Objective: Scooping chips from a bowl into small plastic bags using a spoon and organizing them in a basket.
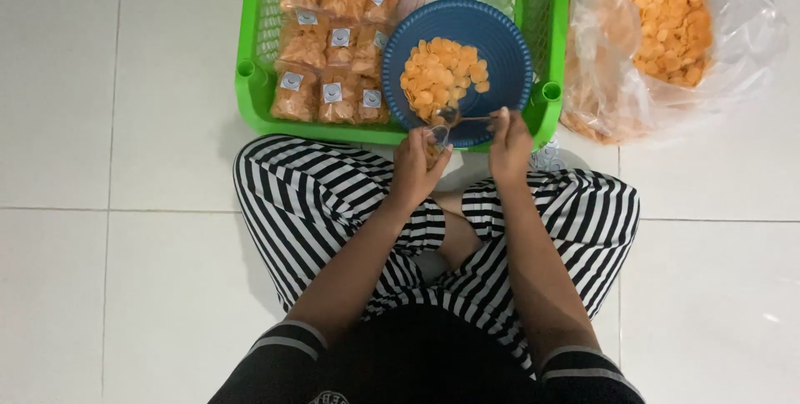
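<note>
White floor [100, 120], green basket [250, 70], chip packets [329, 45].

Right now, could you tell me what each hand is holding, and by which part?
The left hand holds a small clear bag around its upper part. The right hand holds a spoon by its handle end, above the blue plate.

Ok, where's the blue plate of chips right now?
In the head view, the blue plate sits in the right half of the green basket, beside the packed chip bags and just beyond the left hand and right hand.
</note>
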